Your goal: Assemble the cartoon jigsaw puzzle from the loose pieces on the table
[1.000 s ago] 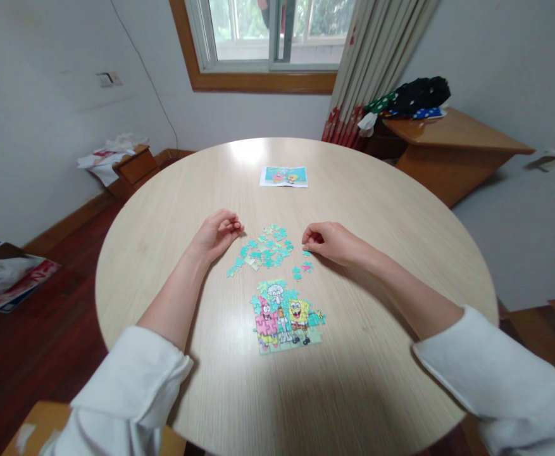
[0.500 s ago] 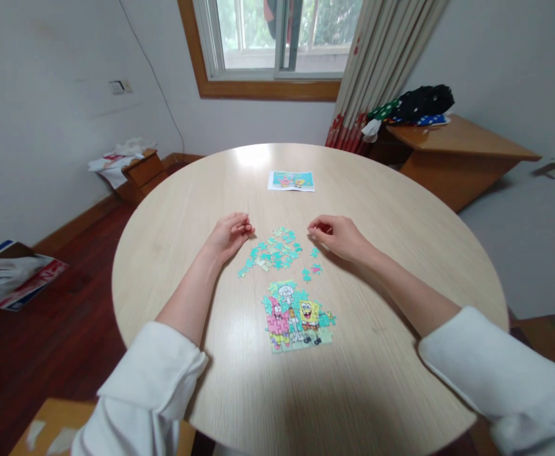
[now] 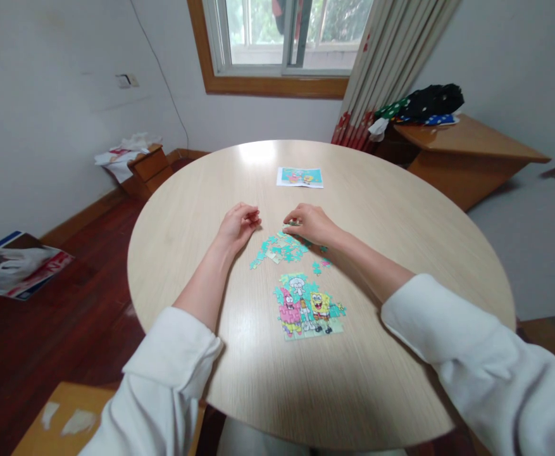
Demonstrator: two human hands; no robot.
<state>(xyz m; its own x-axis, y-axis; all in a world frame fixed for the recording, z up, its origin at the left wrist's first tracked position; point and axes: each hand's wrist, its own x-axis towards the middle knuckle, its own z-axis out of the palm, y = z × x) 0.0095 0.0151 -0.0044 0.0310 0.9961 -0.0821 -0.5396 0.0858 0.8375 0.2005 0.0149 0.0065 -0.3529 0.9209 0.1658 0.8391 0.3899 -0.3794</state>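
My right hand [image 3: 309,223] reaches over the far edge of a heap of loose jigsaw pieces [image 3: 284,248]. Its thumb and forefinger are closed on a pale green puzzle piece [image 3: 292,223], mostly covered by the fingers. Left of the heap, my left hand [image 3: 240,225] rests on its side on the table, fingers loosely curled and thumb apart, with nothing visible in it. Nearer to me lies a partly joined jigsaw puzzle [image 3: 308,309] showing a pink, a pale and a yellow cartoon figure. Two or so stray pieces [image 3: 317,268] lie between heap and puzzle, at the right.
A printed reference picture [image 3: 300,178] lies flat toward the far side of the round wooden table [image 3: 400,253]. Behind stand a window [image 3: 286,38] and a curtain [image 3: 391,63]. A wooden desk [image 3: 471,139] with cloths is at right, a stool [image 3: 63,418] at lower left.
My right hand has moved left from beside the heap onto its far edge and closed on a piece there. My left hand stays beside the heap. The view has shifted slightly.
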